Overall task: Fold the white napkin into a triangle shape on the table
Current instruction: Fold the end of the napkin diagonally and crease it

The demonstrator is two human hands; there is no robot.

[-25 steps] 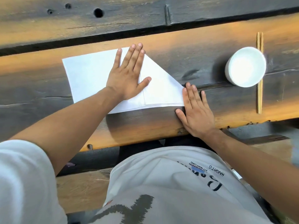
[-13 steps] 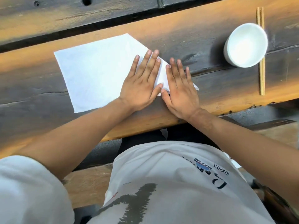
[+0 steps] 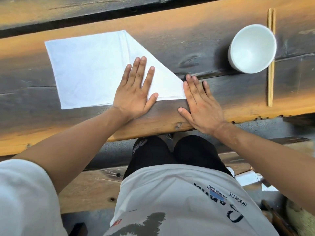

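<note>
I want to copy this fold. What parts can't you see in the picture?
- Head view: the left hand covers part of the white napkin, hiding how the layers lie beneath.
- The white bowl covers the middle of the chopsticks.
- The shirt lettering is partly cut off by folds.
- The right hand hides the napkin's tip.

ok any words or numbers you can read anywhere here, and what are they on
"HNGHTS" - black letters on the white t-shirt, upside down in this view; the first letter is unsure.
"ATT NIGHT LONG" - small print by a blue patch on the same shirt, only roughly readable.
Large black brush-style letters below them: not readable.
Small red tag at the shirt's hem: too small to read.
Napkin, bowl, chopsticks: no text.
</note>
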